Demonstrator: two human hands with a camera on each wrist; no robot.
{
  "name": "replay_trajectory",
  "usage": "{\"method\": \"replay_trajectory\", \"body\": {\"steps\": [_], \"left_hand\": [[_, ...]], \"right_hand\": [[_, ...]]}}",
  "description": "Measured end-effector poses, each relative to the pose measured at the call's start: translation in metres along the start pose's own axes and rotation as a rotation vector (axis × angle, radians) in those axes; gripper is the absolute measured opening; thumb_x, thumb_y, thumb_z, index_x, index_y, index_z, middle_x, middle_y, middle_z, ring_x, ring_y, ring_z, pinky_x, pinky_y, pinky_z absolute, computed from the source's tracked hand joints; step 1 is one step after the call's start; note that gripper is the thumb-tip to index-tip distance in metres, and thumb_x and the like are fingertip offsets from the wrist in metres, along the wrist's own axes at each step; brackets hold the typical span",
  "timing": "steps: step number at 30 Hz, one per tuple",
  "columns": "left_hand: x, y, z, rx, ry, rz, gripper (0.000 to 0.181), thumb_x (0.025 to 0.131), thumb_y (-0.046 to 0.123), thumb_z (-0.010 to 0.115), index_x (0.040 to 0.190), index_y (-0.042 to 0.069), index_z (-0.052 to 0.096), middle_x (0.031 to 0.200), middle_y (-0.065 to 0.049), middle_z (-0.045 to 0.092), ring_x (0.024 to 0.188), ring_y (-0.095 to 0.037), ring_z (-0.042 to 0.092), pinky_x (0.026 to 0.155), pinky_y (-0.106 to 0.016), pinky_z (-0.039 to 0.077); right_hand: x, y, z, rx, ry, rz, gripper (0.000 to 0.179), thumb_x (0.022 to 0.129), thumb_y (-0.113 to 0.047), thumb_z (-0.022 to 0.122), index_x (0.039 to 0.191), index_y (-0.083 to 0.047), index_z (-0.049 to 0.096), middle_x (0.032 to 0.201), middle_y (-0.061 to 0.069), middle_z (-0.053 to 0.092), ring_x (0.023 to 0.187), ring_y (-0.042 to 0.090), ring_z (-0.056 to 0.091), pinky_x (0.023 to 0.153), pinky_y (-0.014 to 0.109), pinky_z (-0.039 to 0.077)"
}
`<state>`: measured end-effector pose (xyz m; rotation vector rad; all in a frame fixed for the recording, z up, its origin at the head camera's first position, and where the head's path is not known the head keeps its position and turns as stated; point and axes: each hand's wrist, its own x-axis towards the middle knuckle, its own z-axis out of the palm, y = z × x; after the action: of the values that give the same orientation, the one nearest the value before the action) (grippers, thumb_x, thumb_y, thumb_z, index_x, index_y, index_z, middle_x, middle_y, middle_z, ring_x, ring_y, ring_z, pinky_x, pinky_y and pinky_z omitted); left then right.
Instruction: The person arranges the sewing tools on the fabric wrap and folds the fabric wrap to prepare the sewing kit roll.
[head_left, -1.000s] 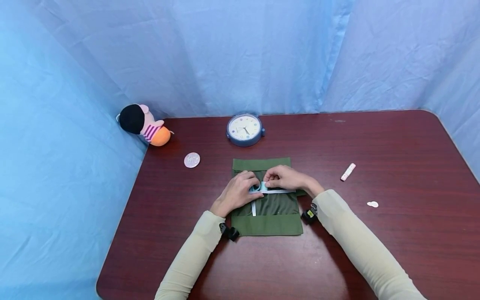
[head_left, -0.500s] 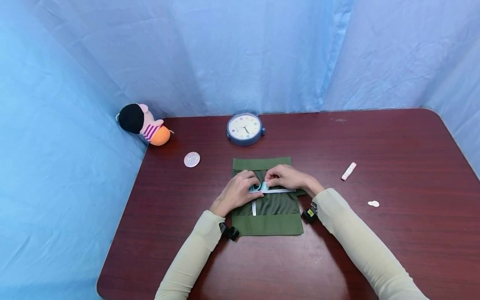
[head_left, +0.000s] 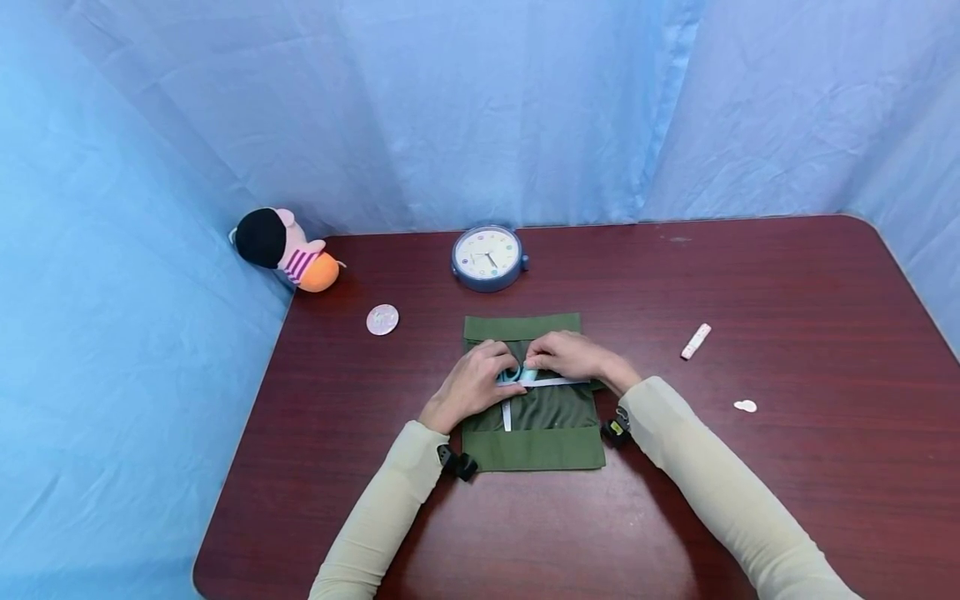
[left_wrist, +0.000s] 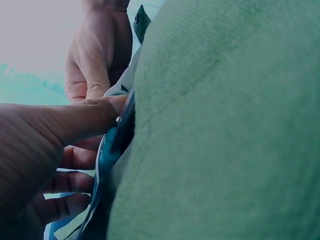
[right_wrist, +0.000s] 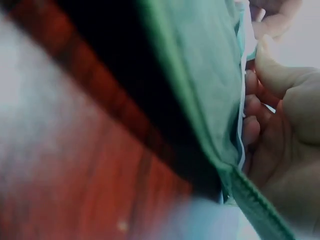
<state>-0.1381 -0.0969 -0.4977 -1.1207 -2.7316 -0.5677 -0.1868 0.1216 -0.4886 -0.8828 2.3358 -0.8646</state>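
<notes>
A dark green cloth organizer lies flat on the table, with a white-edged pocket strip across its middle. My left hand pinches that edge, thumb on the near side and fingers behind, as the left wrist view shows. Beside its fingers a light-blue ring-shaped handle stands out of the pocket; the rest of it is hidden. With thumb and fingertips my right hand pinches a small light-blue piece at the same edge. What kind of thing this piece is I cannot tell.
A blue alarm clock lies behind the organizer. To the left are a round pinkish disc and a plush toy. A small pink-white bar and a white scrap lie right. Blue curtains border the table.
My right hand has shifted slightly left, and its fingers cover more of the top of the light-blue piece, which leans a little more. The left hand stays in place.
</notes>
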Motion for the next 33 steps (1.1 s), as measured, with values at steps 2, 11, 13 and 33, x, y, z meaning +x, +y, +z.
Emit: {"method": "replay_trajectory", "body": {"steps": [2, 11, 13, 33], "left_hand": [[-0.0002, 0.0002, -0.0007, -0.002, 0.002, 0.001, 0.028, 0.081, 0.035, 0.082, 0.089, 0.009, 0.074, 0.096, -0.003, 0.070, 0.088, -0.017, 0.062, 0.082, -0.030, 0.053], [-0.0006, 0.0017, -0.0019, 0.005, -0.020, 0.000, 0.026, 0.082, 0.033, 0.083, 0.091, 0.009, 0.075, 0.096, -0.003, 0.069, 0.088, -0.017, 0.061, 0.081, -0.030, 0.052], [-0.0004, 0.0017, -0.0019, 0.010, -0.025, 0.001, 0.026, 0.083, 0.032, 0.082, 0.092, 0.010, 0.075, 0.096, -0.002, 0.070, 0.089, -0.016, 0.061, 0.082, -0.030, 0.052], [-0.0002, -0.0029, -0.0003, -0.028, -0.021, 0.033, 0.023, 0.084, 0.029, 0.082, 0.093, 0.009, 0.076, 0.095, -0.003, 0.069, 0.087, -0.017, 0.059, 0.082, -0.030, 0.051]], "right_hand": [[0.0004, 0.0015, 0.0017, 0.008, 0.013, -0.001, 0.025, 0.104, -0.028, 0.054, 0.088, -0.016, 0.069, 0.074, -0.004, 0.057, 0.067, 0.009, 0.047, 0.069, 0.025, 0.038], [-0.0047, 0.0053, 0.0004, 0.134, -0.017, -0.024, 0.011, 0.099, -0.017, 0.063, 0.094, -0.011, 0.071, 0.083, 0.000, 0.065, 0.070, 0.009, 0.051, 0.070, 0.024, 0.042], [-0.0049, 0.0042, 0.0003, 0.107, -0.017, -0.021, 0.012, 0.099, -0.018, 0.061, 0.092, -0.013, 0.069, 0.082, -0.001, 0.063, 0.071, 0.009, 0.051, 0.071, 0.025, 0.041], [-0.0038, -0.0023, -0.0035, -0.019, -0.070, -0.020, 0.018, 0.104, -0.022, 0.053, 0.089, -0.014, 0.061, 0.088, -0.001, 0.057, 0.077, 0.011, 0.049, 0.074, 0.026, 0.037]]}}
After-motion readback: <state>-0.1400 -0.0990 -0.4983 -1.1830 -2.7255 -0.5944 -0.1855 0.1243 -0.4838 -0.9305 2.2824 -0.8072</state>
